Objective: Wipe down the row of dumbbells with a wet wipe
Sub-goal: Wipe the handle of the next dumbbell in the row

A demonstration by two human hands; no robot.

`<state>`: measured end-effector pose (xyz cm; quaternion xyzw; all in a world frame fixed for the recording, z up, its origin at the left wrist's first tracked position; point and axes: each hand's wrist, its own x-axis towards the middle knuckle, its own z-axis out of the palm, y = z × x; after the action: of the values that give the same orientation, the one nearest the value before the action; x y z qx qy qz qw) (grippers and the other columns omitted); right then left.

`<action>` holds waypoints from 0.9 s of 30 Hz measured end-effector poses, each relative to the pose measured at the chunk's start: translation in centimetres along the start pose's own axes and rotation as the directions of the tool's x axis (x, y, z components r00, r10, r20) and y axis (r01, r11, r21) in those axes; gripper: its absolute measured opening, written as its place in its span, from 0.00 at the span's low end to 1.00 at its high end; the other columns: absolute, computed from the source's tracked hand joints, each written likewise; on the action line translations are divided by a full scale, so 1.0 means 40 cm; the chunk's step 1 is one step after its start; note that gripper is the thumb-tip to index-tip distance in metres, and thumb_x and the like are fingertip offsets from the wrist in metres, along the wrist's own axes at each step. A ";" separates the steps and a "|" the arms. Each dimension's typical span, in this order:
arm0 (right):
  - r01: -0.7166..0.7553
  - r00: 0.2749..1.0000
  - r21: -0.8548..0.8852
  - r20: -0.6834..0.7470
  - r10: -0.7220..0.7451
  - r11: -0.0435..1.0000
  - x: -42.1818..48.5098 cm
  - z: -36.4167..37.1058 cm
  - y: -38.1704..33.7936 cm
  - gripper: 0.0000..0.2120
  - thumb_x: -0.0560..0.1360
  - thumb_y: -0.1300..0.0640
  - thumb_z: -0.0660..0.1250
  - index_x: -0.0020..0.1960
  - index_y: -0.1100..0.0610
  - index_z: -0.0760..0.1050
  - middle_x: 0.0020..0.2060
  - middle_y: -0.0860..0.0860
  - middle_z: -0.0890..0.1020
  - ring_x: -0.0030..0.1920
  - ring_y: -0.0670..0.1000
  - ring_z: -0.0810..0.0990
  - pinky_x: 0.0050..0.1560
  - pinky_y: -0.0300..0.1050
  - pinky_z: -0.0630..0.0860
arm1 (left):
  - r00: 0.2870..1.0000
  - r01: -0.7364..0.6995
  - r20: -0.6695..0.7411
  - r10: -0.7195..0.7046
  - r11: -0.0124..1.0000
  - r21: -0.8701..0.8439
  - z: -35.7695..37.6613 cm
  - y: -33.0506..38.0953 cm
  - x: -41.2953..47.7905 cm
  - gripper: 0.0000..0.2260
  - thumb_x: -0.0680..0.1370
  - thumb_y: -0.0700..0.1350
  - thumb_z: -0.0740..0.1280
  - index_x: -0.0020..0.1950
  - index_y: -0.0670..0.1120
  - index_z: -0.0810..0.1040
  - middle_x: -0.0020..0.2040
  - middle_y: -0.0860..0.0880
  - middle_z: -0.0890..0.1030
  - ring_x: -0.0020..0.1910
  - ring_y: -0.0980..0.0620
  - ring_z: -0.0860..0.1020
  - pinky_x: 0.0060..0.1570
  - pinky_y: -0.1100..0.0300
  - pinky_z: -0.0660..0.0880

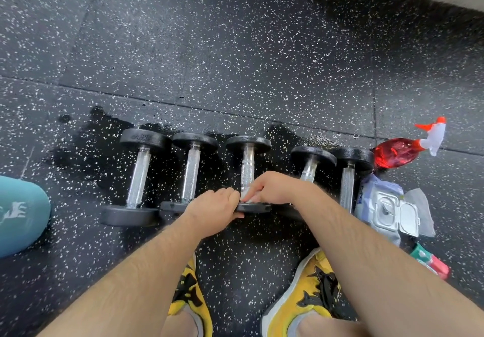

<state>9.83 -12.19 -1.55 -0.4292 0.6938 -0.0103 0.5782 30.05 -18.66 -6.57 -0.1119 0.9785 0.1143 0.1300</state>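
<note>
Dumbbells (191, 174): five in row on speckled floor (235, 48), just ahead of person's feet. Middle dumbbell (247, 165) being worked. Wet wipe (245, 197) bunched at near end of handle, pinched under curled right hand (272, 187). Left hand (214, 205) fingers curled over near head, steadying. Likely third of five. Next: rub along handle, firm grip needed. Wipe pack (390, 211) and spray bottle (395, 152) to right.

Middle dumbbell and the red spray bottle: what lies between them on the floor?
Head view: the fourth dumbbell and the fifth dumbbell from the left lie there.
</note>
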 end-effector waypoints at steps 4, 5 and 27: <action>0.027 0.999 -0.035 -0.044 -0.028 0.999 0.001 0.025 -0.016 0.08 0.78 0.53 0.70 0.55 0.45 0.84 0.45 0.39 0.81 0.47 0.41 0.78 0.46 0.37 0.72 | 1.000 0.022 -0.004 -0.022 1.000 0.001 0.001 -0.002 -0.004 0.20 0.82 0.62 0.50 0.57 0.47 0.69 0.48 0.51 0.74 0.39 0.53 0.71 0.37 0.57 0.71; 0.024 0.998 -0.029 -0.058 -0.025 0.999 0.002 0.022 -0.010 0.07 0.78 0.53 0.71 0.53 0.43 0.84 0.46 0.40 0.82 0.47 0.40 0.78 0.47 0.38 0.74 | 1.000 0.025 -0.015 -0.025 1.000 -0.005 -0.001 -0.002 -0.003 0.19 0.82 0.62 0.52 0.56 0.47 0.69 0.47 0.51 0.74 0.38 0.53 0.69 0.37 0.57 0.69; -0.005 0.460 0.488 -0.774 0.435 0.873 0.118 0.087 -0.065 0.10 0.79 0.44 0.65 0.46 0.50 0.76 0.50 0.47 0.71 0.54 0.50 0.67 0.49 0.44 0.64 | 0.990 -0.060 -0.128 0.053 0.997 -0.056 0.019 0.002 0.007 0.17 0.81 0.60 0.58 0.50 0.46 0.70 0.44 0.50 0.75 0.39 0.51 0.75 0.32 0.59 0.64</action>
<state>14.34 -15.03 -5.10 -0.1335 0.9191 -0.2959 0.2233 29.93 -18.43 -7.36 -0.0950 0.9837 0.1400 0.0611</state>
